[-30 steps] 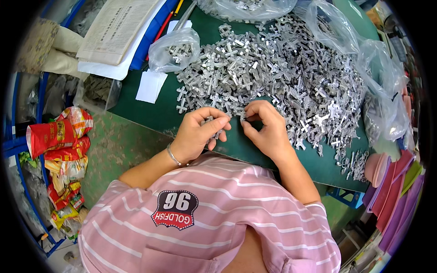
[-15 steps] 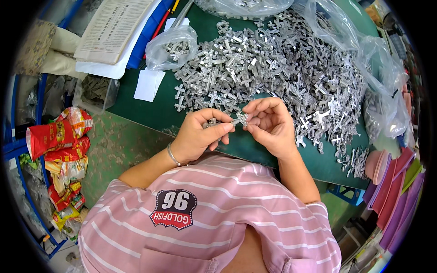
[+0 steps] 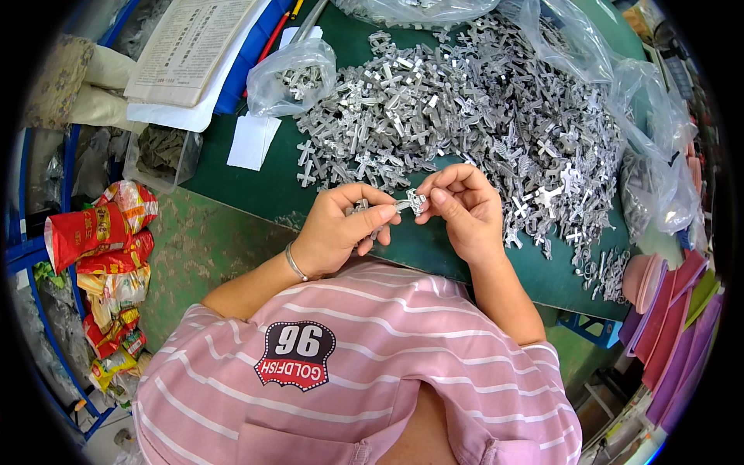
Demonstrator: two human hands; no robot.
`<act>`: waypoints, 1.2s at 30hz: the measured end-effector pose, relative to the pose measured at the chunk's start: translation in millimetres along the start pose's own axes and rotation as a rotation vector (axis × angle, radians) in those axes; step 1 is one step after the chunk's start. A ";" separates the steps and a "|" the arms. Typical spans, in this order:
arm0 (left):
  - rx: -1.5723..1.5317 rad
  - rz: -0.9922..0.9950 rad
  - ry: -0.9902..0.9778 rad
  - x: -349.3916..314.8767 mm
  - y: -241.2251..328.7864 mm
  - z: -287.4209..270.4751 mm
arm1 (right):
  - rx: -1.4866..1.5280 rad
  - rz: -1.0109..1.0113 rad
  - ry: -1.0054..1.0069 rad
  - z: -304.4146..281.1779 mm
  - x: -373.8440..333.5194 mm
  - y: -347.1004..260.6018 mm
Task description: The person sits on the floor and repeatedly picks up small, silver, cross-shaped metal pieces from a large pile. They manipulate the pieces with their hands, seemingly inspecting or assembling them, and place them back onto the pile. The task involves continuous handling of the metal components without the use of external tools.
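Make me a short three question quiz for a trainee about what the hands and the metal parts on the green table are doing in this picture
1. True or false: the left hand and the right hand meet on one small metal piece above the green table.
2. Where does the heap of metal parts lie? A) beyond the hands B) on the person's lap C) on the floor
3. Fill in: the small clear plastic bag at the heap's left end holds more metal ____.

Key: 1 true; 2 A; 3 parts
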State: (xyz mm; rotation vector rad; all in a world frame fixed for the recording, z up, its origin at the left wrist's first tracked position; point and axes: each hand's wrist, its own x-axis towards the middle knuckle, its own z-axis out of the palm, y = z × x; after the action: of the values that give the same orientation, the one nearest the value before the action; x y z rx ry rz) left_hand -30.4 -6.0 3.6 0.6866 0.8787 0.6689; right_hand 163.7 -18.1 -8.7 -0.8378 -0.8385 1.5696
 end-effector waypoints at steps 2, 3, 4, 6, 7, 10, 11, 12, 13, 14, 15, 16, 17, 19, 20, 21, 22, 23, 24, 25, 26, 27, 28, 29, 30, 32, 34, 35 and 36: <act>0.002 0.004 -0.006 0.4 -1.0 -1.0 | -0.005 0.002 0.006 0.4 -0.2 0.2; 0.005 0.007 -0.013 0.7 -1.7 -2.0 | -0.013 0.002 0.010 1.6 -0.5 -0.3; 0.008 0.009 -0.019 0.7 -2.2 -2.7 | -0.021 0.002 0.014 3.0 -0.9 -0.9; -0.017 0.010 -0.010 1.3 -1.6 -0.8 | -0.260 -0.230 -0.070 8.8 -4.6 -0.7; -0.030 0.010 -0.005 1.2 -1.2 -0.2 | -0.378 -0.346 -0.112 11.6 -5.9 -1.9; -0.287 -0.162 -0.020 -0.2 3.3 -3.8 | -0.564 -0.455 -0.349 26.0 -4.5 -16.6; -0.298 -0.183 -0.140 1.2 1.9 -11.3 | -0.619 -0.493 -0.302 24.0 -2.4 -15.1; -0.324 -0.168 -0.146 0.7 0.4 -17.1 | -0.670 -0.477 -0.135 17.0 -1.0 -2.4; -0.350 -0.153 -0.153 -0.3 -0.8 -22.1 | -0.815 -0.422 -0.033 15.7 3.7 -1.9; -0.377 -0.145 -0.161 -0.2 -1.4 -25.6 | -0.958 -0.359 0.078 14.4 8.3 -1.1; -0.381 -0.101 -0.156 0.9 -0.8 -27.7 | -0.999 -0.277 0.085 15.1 11.3 0.8; -0.378 -0.094 -0.137 0.9 -0.8 -27.7 | -1.103 -0.321 0.055 16.1 14.0 3.9; -0.376 -0.084 -0.117 0.3 -1.0 -27.3 | -1.207 -0.367 0.022 17.6 16.5 7.3; -0.354 -0.086 -0.091 -1.8 1.0 -23.8 | -1.364 -0.457 -0.036 19.4 18.3 9.4; -0.336 -0.081 -0.088 -2.4 1.2 -22.4 | -1.373 -0.483 -0.028 18.8 18.5 10.5; -0.318 -0.076 -0.086 -2.7 1.2 -21.2 | -1.381 -0.509 -0.019 17.3 18.4 12.1; -0.299 -0.072 -0.084 -2.9 1.8 -19.9 | -1.390 -0.534 -0.010 15.7 18.5 13.2; -0.301 -0.072 -0.077 -3.9 4.7 -16.9 | -1.376 -0.541 -0.008 13.4 18.0 13.1; -0.260 -0.068 -0.070 -3.7 4.3 -16.1 | -1.362 -0.547 -0.006 10.9 17.5 12.5; -0.219 -0.065 -0.063 -3.4 4.0 -15.4 | -1.348 -0.554 -0.003 9.4 17.2 11.8; -0.178 -0.063 -0.056 -3.1 3.7 -15.2 | -1.204 -0.438 0.018 11.0 13.9 10.9; -0.157 -0.067 -0.053 -2.8 3.9 -14.0 | -1.058 -0.324 0.038 14.5 7.2 8.6; -0.137 -0.071 -0.049 -2.4 4.3 -11.7 | -0.910 -0.212 0.057 17.4 1.9 6.1; -0.117 -0.073 -0.042 -2.4 4.4 -9.7 | -0.915 -0.298 0.000 19.2 -0.1 3.9; -0.111 -0.057 -0.033 -2.4 3.2 -8.8 | -0.937 -0.393 -0.056 20.7 0.3 1.2; -0.098 -0.026 -0.018 -1.9 0.7 -7.8 | -0.978 -0.586 -0.167 22.8 1.0 -3.3; -0.042 0.013 0.002 -1.6 3.1 -7.8 | -0.808 -0.487 -0.098 21.3 -1.4 1.3; -0.015 0.029 0.013 -2.1 3.3 -7.8 | -0.722 -0.434 -0.064 20.2 -4.1 5.6; -0.015 0.034 0.016 -2.5 3.2 -7.4 | -0.635 -0.381 -0.029 19.9 -6.1 7.9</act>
State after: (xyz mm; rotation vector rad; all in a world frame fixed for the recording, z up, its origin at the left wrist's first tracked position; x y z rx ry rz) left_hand -38.6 -4.1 3.9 0.6842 0.8771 0.7112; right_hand 143.4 -26.7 -5.2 -1.0217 -1.4614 0.9829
